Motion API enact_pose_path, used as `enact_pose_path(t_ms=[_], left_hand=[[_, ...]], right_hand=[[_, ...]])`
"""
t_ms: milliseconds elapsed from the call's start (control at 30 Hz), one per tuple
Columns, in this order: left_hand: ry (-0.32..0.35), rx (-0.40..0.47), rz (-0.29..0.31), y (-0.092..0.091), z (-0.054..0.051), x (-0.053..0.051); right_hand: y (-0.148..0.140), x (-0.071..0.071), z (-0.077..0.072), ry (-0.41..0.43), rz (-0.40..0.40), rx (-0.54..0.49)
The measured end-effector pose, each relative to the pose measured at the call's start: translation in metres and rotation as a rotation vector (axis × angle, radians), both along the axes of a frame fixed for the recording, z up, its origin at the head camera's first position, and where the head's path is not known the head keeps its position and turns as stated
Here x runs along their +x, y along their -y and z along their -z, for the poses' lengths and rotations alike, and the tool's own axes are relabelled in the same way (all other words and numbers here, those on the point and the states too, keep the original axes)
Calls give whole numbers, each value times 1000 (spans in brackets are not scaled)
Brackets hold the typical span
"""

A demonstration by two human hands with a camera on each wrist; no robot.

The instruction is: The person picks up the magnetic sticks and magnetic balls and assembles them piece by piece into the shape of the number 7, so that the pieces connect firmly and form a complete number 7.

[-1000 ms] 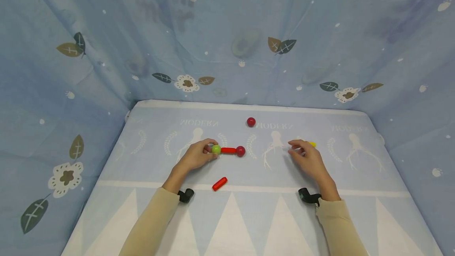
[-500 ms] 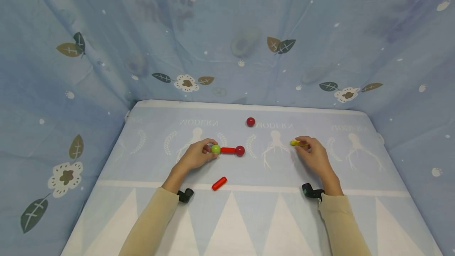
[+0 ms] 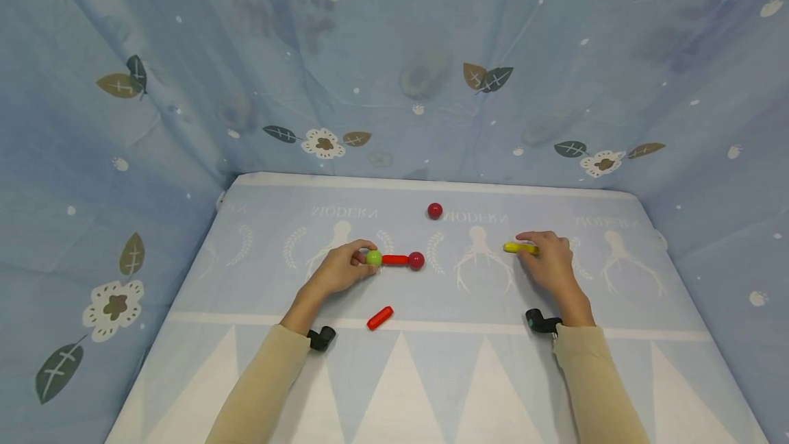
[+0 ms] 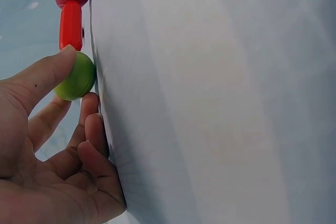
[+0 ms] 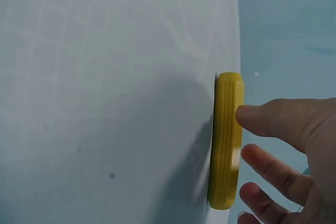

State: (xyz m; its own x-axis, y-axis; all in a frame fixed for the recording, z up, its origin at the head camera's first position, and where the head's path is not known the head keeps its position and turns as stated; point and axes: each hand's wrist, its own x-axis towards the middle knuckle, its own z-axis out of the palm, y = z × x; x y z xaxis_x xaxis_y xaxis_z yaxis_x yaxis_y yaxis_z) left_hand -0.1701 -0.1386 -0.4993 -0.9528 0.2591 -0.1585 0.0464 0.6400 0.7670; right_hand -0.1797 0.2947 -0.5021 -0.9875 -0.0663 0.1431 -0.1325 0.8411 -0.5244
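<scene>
My left hand (image 3: 342, 269) pinches a green ball (image 3: 374, 258) between thumb and fingers. A red rod (image 3: 395, 260) joins that ball to a dark red ball (image 3: 416, 261), and in the left wrist view the green ball (image 4: 79, 77) sits under my thumb. My right hand (image 3: 550, 262) is at the right end of a yellow rod (image 3: 518, 248) lying on the table. In the right wrist view the thumb tip meets the side of the yellow rod (image 5: 227, 140), or nearly so; the other visible fingers are loosely bent beside it, not wrapped round it.
A loose dark red ball (image 3: 435, 211) lies near the table's back edge. Nearer the front, between the forearms, is a loose red rod (image 3: 380, 318). Blue patterned cloth (image 3: 394, 88) rises behind the table and at both sides.
The yellow rod, mostly hidden behind my right hand a second ago, lies further left. My right hand has shifted rightward and slightly back, uncovering more of it. The left hand has stayed put.
</scene>
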Motion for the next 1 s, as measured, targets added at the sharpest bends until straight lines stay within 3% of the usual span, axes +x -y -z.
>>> enact_pose_path(t_ms=[367,867,1000], left_hand=[[3,2,-1,0,-1,0],[7,4,2,0,-1,0],[6,-2,-4,-1,-2,0]], right_hand=[[4,-6,-4,151,4,103],[6,-3,-7,174,2,126],[8,-1,-10,169,-22,82]])
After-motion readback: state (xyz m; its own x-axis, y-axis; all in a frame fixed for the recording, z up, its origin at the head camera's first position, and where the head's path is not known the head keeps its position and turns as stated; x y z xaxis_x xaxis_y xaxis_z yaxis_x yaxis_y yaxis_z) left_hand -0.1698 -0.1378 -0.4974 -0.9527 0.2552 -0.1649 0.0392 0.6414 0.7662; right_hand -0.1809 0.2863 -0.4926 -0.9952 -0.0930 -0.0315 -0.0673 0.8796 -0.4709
